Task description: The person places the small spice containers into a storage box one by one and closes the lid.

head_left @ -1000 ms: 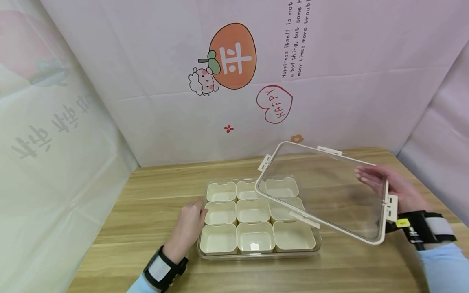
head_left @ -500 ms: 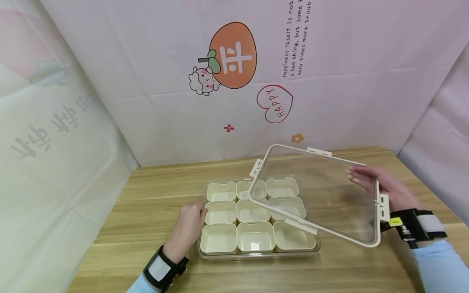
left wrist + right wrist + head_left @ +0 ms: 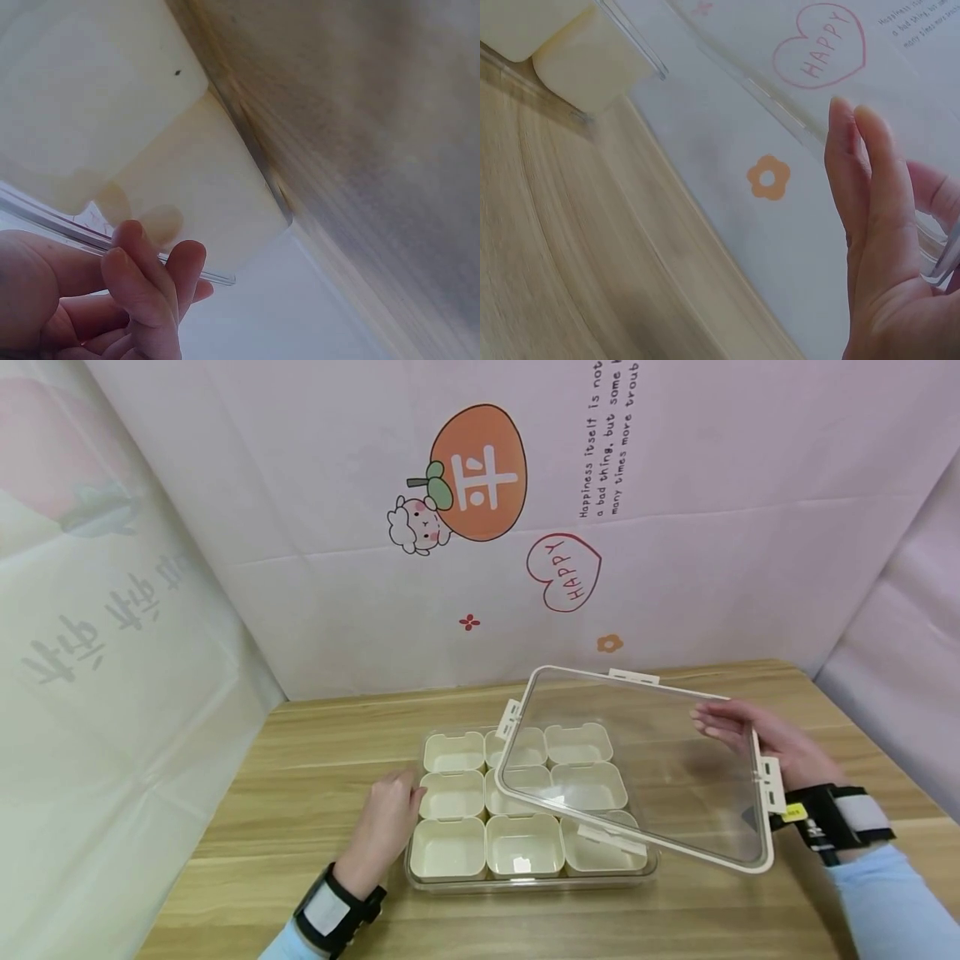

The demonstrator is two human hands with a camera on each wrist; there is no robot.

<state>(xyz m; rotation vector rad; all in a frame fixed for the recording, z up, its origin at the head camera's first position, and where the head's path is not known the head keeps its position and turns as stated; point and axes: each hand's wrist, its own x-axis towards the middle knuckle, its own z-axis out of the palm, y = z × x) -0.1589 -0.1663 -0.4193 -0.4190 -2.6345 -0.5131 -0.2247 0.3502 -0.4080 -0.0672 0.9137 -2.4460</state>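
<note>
A clear plastic storage box sits on the wooden table, holding several cream bins in rows. At its left side, my left hand holds the wall, with fingertips at the clear rim in the left wrist view. My right hand grips the right edge of a clear lid with a cream frame and clip tabs. Its fingers reach out fairly straight under the panel. Tilted, the lid hangs above the box's right part and overlaps the middle and right bins in the head view.
The wooden table runs back to a white printed cloth hanging behind it. More cloth hangs at the left and right sides. A black strap wraps each wrist.
My right hand has moved left and slightly downward with the lid, which now covers more of the bins in the head view. My left hand has stayed at the box's side.
</note>
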